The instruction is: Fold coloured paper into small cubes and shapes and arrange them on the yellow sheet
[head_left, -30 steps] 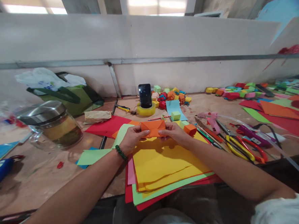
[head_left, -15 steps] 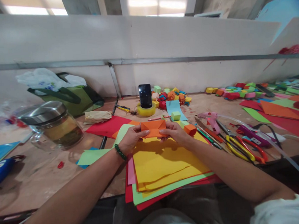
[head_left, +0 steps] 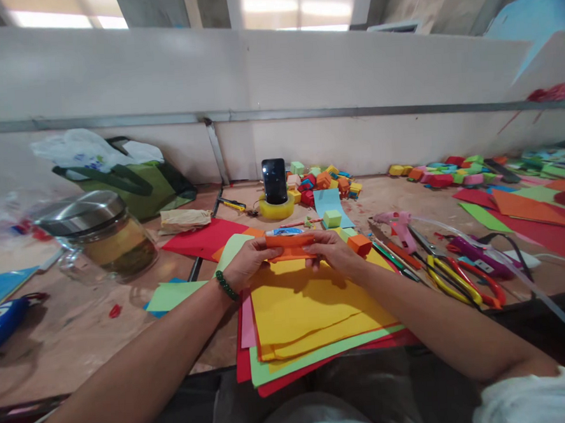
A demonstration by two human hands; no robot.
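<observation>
A folded piece of orange paper (head_left: 292, 248) is held level between my two hands, above a stack of coloured sheets. My left hand (head_left: 253, 259) pinches its left end, thumb in front. At the other end my right hand (head_left: 330, 248) grips it between thumb and fingers. Below lies the yellow paper (head_left: 312, 305) on top of the stack. Just beyond my right hand sit an orange paper cube (head_left: 360, 245) and a pale green paper cube (head_left: 332, 218). Behind the folded paper a small blue-and-white thing shows, partly hidden.
A phone (head_left: 275, 181) stands in a yellow tape roll (head_left: 276, 208). Paper cubes (head_left: 326, 182) are heaped behind. To the right lie a pink glue gun (head_left: 401, 228), scissors (head_left: 447, 278) and a purple glue gun (head_left: 481, 257). A glass mug (head_left: 115, 244) and green bag (head_left: 142, 185) stand left.
The orange paper has tipped, so its creased face is now seen as a narrower band, and something blue-and-white shows behind it. Both hands keep their hold in nearly the same place.
</observation>
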